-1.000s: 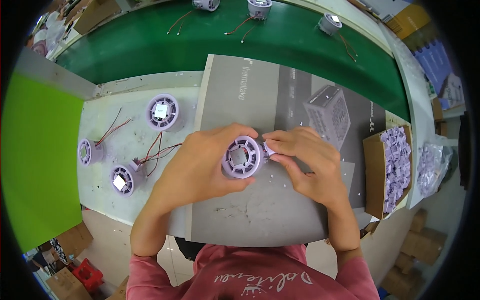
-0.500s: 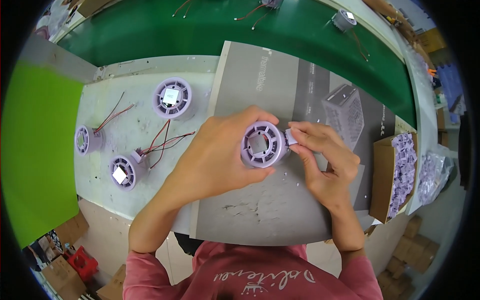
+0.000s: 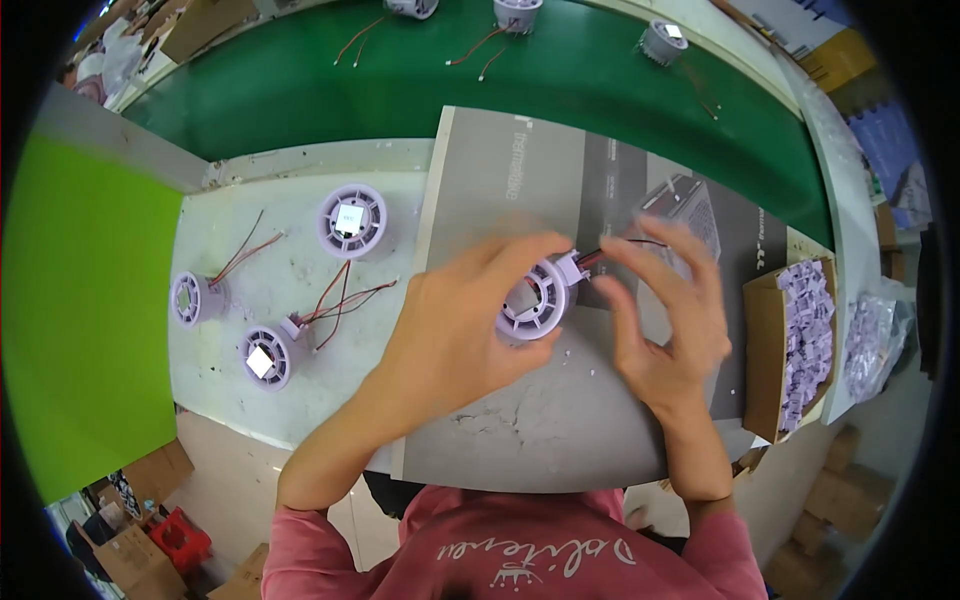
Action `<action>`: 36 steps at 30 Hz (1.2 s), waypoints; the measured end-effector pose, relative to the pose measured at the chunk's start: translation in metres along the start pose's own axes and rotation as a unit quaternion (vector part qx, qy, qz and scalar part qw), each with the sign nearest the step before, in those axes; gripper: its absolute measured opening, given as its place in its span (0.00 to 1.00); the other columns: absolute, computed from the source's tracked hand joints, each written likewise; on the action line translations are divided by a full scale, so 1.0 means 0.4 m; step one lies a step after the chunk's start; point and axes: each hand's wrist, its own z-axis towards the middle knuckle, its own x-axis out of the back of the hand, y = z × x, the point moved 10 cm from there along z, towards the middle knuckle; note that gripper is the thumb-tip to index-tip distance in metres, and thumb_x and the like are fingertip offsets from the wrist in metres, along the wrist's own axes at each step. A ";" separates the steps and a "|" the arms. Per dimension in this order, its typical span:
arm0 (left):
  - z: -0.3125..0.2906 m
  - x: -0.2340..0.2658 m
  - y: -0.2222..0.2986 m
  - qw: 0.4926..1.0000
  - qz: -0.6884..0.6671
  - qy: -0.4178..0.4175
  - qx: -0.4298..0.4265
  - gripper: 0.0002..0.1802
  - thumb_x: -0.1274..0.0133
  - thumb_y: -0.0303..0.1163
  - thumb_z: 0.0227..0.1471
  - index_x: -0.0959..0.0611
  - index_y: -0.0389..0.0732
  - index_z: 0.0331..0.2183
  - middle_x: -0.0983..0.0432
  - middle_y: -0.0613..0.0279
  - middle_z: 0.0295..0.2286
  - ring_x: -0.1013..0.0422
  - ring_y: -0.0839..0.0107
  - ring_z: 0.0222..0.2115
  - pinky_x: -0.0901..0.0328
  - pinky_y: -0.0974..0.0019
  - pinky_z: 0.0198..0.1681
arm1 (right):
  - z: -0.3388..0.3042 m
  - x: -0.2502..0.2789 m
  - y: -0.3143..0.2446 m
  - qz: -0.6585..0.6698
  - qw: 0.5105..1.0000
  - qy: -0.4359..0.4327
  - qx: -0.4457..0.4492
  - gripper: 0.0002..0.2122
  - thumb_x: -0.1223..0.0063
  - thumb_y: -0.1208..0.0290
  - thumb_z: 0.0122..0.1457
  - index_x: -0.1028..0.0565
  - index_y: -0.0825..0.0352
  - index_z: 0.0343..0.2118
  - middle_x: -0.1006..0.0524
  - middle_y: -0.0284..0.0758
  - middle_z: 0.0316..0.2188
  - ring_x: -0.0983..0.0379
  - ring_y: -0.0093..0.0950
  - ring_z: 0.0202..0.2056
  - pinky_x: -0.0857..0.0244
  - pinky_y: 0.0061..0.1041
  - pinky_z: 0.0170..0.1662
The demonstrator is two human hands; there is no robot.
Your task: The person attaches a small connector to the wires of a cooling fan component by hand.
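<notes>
My left hand point(image 3: 455, 325) is wrapped around a small round lilac fan unit point(image 3: 548, 305) with a spoked face and a square label at its hub. At the unit's upper right side sits a small lilac plastic clip point(image 3: 568, 268), with red and black wires point(image 3: 594, 257) coming out of it to the right. My right hand point(image 3: 672, 340), a little blurred, is beside these wires with thumb and fingers apart and nothing gripped between them. On the white tabletop to the left lie more of these fan units: one point(image 3: 352, 222) farther back, one point(image 3: 268, 356) nearer, one point(image 3: 197, 299) at the far left.
Grey printed cardboard point(image 3: 540, 420) lies under my hands. A cardboard box point(image 3: 766, 350) full of small lilac clips stands at the right. Behind runs a green conveyor belt point(image 3: 290, 85) carrying fan units with wires. A bright green panel point(image 3: 100, 300) borders the left side.
My right hand has let go of the lilac clip and opened, moving slightly right. The clip now stays on the fan unit, its wires showing. Another fan unit has come into view on the belt.
</notes>
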 end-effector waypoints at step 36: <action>-0.074 -0.017 0.148 0.932 0.223 0.177 -0.224 0.38 0.30 0.25 0.27 0.18 0.42 0.49 0.26 0.41 0.49 0.25 0.46 0.46 0.24 0.56 0.40 | -0.074 -0.035 0.120 0.375 0.868 -0.052 -0.320 0.04 0.40 0.78 0.53 0.21 0.71 0.31 0.22 0.27 0.25 0.28 0.14 0.30 0.33 0.16 0.31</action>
